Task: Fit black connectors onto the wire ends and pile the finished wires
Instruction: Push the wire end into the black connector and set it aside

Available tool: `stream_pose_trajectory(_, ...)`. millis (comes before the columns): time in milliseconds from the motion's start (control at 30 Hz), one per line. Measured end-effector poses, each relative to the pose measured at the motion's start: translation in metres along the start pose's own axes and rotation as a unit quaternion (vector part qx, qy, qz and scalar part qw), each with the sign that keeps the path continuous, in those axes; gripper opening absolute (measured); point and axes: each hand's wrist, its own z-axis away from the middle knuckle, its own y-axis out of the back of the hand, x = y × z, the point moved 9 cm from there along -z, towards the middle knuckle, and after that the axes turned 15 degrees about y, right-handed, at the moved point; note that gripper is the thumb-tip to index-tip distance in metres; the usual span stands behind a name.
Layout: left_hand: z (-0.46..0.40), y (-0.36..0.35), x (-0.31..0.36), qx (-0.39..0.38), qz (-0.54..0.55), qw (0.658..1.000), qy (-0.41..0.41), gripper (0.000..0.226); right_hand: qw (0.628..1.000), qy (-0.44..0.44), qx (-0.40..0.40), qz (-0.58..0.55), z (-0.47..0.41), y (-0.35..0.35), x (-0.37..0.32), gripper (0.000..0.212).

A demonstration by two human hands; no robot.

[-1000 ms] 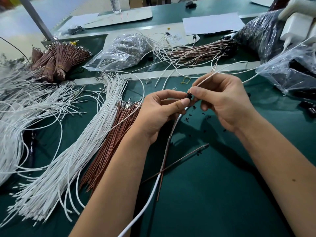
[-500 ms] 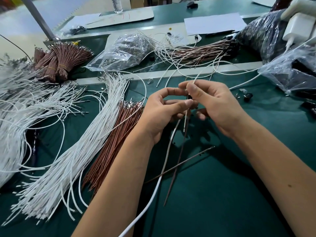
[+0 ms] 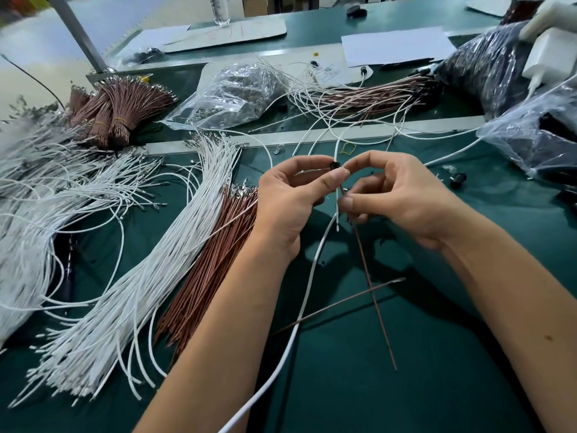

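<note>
The left hand (image 3: pixel 290 198) is pinching a small black connector (image 3: pixel 335 166) between thumb and forefinger, holding it up above the green table (image 3: pixel 406 354). The right hand (image 3: pixel 396 195) is meeting it from the other side — its forefinger tip is touching the connector, while its lower fingers are curling around a thin white wire (image 3: pixel 337 195) and a brown wire (image 3: pixel 374 292). The white wire is running up past the connector and its short lower end is hanging just below the hands; the brown wire is slanting down from the right hand toward the near edge of the table. Whether either wire end is already seated in the connector cannot be told.

A second brown wire (image 3: pixel 343 303) is lying loose on the table beneath the forearms, crossing the hanging one, and a thicker white cable (image 3: pixel 299 323) is trailing down between the arms.

To the left, a long bundle of white wires (image 3: pixel 150 276) is lying beside a bundle of brown wires (image 3: pixel 212 260), the two touching along their length. Farther left, more white wires are sprawling in loops. Behind them, tied brown bunches (image 3: pixel 115 107) are lying near a clear plastic bag (image 3: pixel 228 95) — and beyond the hands, a pile of mixed wires (image 3: pixel 368 98) is lying on the far side of the table's pale rail. A lone black connector (image 3: pixel 458 177) is lying on the table to the right, near more plastic bags (image 3: pixel 537 132).
</note>
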Motion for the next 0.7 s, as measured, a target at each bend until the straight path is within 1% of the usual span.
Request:
stream_pose_trajectory(67, 0.002, -0.004, -0.001, -0.012, 0.015, 1.000, 0.005, 0.020, 0.999, -0.016, -0.033, -0.018, 0.002, -0.002, -0.003, 0.048)
stream_pose_trajectory(100, 0.002, -0.006, -0.002, -0.013, 0.029, 0.999, 0.008, 0.019, 0.999, -0.016, -0.035, -0.021, 0.002, -0.004, -0.003, 0.045)
stream_pose_trajectory(167, 0.003, -0.011, -0.005, -0.016, 0.059, 0.998, 0.019, 0.018, 1.000, -0.007, -0.012, -0.019, 0.002, -0.006, 0.000, 0.035)
stream_pose_trajectory(200, 0.003, -0.013, -0.007, -0.015, 0.067, 0.997, 0.024, 0.019, 1.000, -0.004, 0.003, -0.020, 0.001, -0.007, 0.002, 0.035)
stream_pose_trajectory(267, 0.003, -0.012, -0.009, -0.006, 0.067, 0.997, 0.027, 0.020, 1.000, -0.001, 0.022, -0.021, 0.000, -0.006, 0.004, 0.046)
stream_pose_trajectory(300, 0.003, -0.010, -0.009, 0.001, 0.061, 0.998, 0.026, 0.020, 1.000, -0.001, 0.017, -0.014, 0.000, -0.005, 0.004, 0.052)
stream_pose_trajectory(367, 0.003, -0.006, -0.006, 0.018, 0.049, 0.998, 0.021, 0.019, 0.999, -0.014, -0.029, 0.012, 0.001, -0.007, 0.003, 0.060)
stream_pose_trajectory(433, 0.003, -0.001, -0.003, 0.028, 0.063, 0.997, 0.022, 0.019, 0.993, -0.043, -0.110, 0.024, 0.005, -0.015, 0.006, 0.067)
stream_pose_trajectory(500, 0.002, 0.003, -0.001, 0.030, 0.086, 0.996, 0.020, 0.019, 0.979, -0.077, -0.185, 0.025, 0.013, -0.024, 0.008, 0.065)
stream_pose_trajectory(533, 0.001, 0.004, -0.001, 0.030, 0.089, 0.995, 0.016, 0.021, 0.975, -0.086, -0.206, 0.024, 0.017, -0.026, 0.008, 0.061)
stream_pose_trajectory(567, 0.001, 0.004, -0.001, 0.029, 0.088, 0.996, 0.015, 0.022, 0.974, -0.086, -0.209, 0.022, 0.017, -0.027, 0.007, 0.057)
stream_pose_trajectory(600, 0.001, 0.002, -0.002, 0.026, 0.086, 0.996, 0.017, 0.022, 0.978, -0.078, -0.194, 0.019, 0.016, -0.025, 0.006, 0.051)
stream_pose_trajectory(633, 0.000, 0.001, -0.003, 0.021, 0.082, 0.996, 0.020, 0.021, 0.985, -0.066, -0.160, 0.014, 0.013, -0.022, 0.004, 0.045)
stream_pose_trajectory(700, 0.000, -0.002, -0.005, 0.016, 0.065, 0.998, 0.024, 0.020, 0.996, -0.052, -0.071, -0.011, 0.008, -0.013, 0.002, 0.033)
